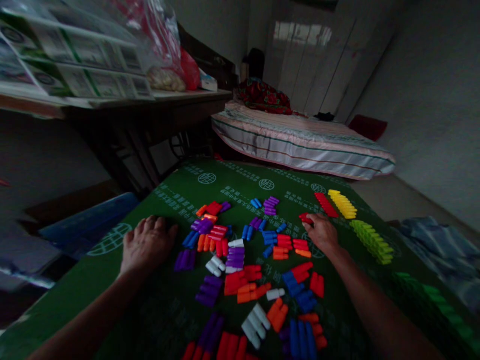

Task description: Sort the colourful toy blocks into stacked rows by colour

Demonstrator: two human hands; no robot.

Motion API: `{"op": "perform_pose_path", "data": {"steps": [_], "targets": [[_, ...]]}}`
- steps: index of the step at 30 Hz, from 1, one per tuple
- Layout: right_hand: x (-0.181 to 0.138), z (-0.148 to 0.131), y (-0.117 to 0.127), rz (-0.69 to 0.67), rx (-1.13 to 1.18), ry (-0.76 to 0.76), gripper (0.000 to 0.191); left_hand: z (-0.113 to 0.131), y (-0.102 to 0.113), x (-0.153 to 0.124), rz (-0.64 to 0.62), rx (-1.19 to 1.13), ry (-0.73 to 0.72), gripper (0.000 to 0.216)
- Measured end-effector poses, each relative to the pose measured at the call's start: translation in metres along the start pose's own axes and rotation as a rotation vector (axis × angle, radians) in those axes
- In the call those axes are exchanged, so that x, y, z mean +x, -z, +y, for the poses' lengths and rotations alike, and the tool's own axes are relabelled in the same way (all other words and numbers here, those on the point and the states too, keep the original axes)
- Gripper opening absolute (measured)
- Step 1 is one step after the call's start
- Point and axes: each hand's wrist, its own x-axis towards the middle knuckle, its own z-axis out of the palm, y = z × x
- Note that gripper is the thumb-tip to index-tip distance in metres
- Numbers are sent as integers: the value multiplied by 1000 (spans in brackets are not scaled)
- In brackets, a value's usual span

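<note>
My left hand [147,245] lies flat on the green table, fingers stretched out, left of a spread of plastic toy pieces. My right hand [321,232] pinches a red plastic piece [305,218] between thumb and fingers, low over the table. Just beyond it run a row of red pieces [326,204] and a row of yellow pieces [342,204]. Loose pegged pieces are scattered between the hands, among them purple pieces [209,290], blue pieces [303,340], orange pieces [278,315] and white pieces [256,325].
Along the right table edge lie yellow-green pieces [372,242] and green pieces [444,305], both in rows. A desk [187,102] with boxes [82,65] and plastic bags stands at the left. Behind the green table [236,187] is a bed [300,140] with a striped cover.
</note>
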Motion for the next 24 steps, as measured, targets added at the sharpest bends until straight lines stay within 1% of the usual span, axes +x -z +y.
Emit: {"op": "perform_pose_path", "data": {"steps": [11, 20, 24], "targets": [[-5, 2, -4, 28, -69, 4, 28, 0, -8, -3, 44, 9, 15, 53], [-3, -4, -1, -13, -132, -21, 30, 0, -8, -5, 60, 1, 19, 53], [0, -8, 2, -57, -135, -39, 31, 1, -9, -6, 66, -4, 20, 52]]}}
